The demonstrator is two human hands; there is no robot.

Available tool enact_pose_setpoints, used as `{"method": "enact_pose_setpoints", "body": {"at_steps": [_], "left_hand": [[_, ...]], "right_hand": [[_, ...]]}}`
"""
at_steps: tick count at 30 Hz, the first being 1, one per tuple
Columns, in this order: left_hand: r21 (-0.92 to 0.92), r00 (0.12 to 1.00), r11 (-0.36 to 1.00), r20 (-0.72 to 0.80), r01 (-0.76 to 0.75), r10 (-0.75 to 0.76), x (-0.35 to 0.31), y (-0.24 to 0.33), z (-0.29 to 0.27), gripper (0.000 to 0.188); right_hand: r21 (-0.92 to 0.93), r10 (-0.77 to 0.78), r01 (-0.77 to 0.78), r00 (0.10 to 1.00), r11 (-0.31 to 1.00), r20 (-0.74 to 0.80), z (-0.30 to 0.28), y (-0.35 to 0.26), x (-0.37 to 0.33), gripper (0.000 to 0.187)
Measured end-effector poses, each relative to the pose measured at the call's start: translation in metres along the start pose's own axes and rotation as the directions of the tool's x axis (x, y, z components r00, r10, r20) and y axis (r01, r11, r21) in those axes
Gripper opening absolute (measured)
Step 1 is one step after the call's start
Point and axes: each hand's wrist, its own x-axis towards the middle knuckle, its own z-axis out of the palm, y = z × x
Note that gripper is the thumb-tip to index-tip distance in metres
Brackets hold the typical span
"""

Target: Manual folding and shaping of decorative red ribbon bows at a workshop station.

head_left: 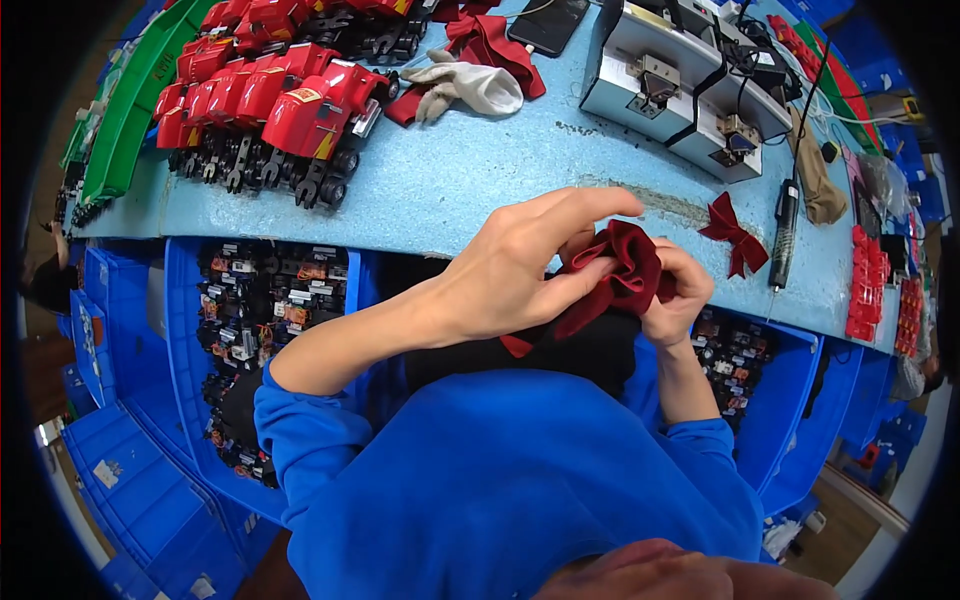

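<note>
In front of my chest, over the front edge of the bench, I hold a dark red velvet ribbon (pixel 628 262) bunched into loops and folds. My left hand (pixel 530 255) pinches it between thumb and fingers, with the index finger stretched out above it. On the other side, the curled fingers of my right hand (pixel 677 290) grip the ribbon; some fingertips are hidden behind the cloth. A loose tail of the ribbon hangs below my hands. To the right, a small dark red bow (pixel 735 235) lies on the light blue bench top (pixel 470 185).
Red toy trucks (pixel 310 105) stand in rows at the left. Behind lie a whitish glove (pixel 470 88), red cloth (pixel 490 45) and a phone (pixel 550 25). Metal machine boxes (pixel 660 90) and a black soldering-iron-like tool (pixel 786 235) occupy the right. Blue bins (pixel 180 340) of parts sit below.
</note>
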Motion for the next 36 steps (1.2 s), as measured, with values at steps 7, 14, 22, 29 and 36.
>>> {"method": "enact_pose_setpoints", "body": {"at_steps": [7, 14, 22, 29, 36], "left_hand": [[0.237, 0.985, 0.962, 0.132, -0.139, 0.110, 0.003, -0.013, 0.000, 0.043], [0.407, 0.869, 0.836, 0.470, -0.368, 0.154, 0.013, -0.015, -0.010, 0.048], [0.278, 0.901, 0.922, 0.412, -0.268, 0.137, 0.005, -0.022, -0.007, 0.036], [0.140, 0.953, 0.990, 0.299, 0.002, -0.044, 0.011, -0.012, -0.003, 0.018], [0.017, 0.975, 0.976, 0.042, 0.217, -0.217, 0.000, -0.023, 0.016, 0.013]], "right_hand": [[0.055, 0.229, -0.231, 0.972, 0.971, 0.053, 0.002, -0.012, 0.007, 0.020], [-0.242, 0.436, -0.381, 0.867, 0.892, 0.241, -0.012, -0.031, 0.031, 0.016], [-0.114, 0.338, -0.320, 0.916, 0.940, 0.214, -0.012, -0.020, 0.021, 0.017], [-0.213, 0.186, -0.153, 0.972, 0.965, 0.142, -0.007, -0.020, 0.020, 0.019], [-0.385, 0.068, -0.034, 0.995, 0.922, 0.077, 0.004, -0.015, 0.017, 0.020]]}}
